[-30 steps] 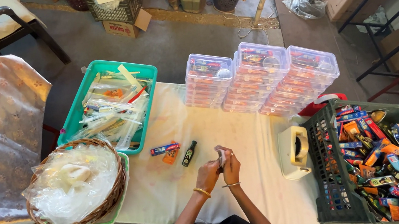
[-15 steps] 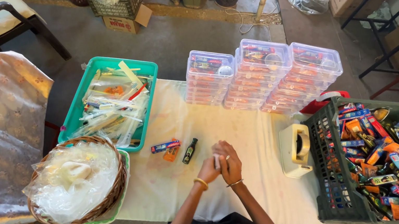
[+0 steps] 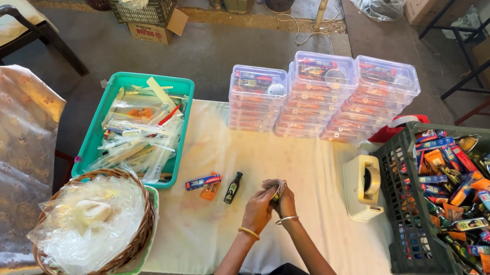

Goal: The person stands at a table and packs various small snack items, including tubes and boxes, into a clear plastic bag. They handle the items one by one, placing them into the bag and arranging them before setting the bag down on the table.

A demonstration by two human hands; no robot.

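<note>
Cloth-covered table (image 3: 207, 227) on concrete floor (image 3: 206, 52)

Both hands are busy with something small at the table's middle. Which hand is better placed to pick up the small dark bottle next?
Probably the left. The left hand is on the same side as the small dark bottle. The right hand would have to cross over it.

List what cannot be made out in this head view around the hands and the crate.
- Small item between the left hand and right hand: mostly covered by the fingers, kind unclear.
- Dark crate: its lower right corner is cut off by the picture's edge.
- Clear boxes: contents too small to tell.
- Wicker basket: contents veiled by crumpled clear plastic.
</note>
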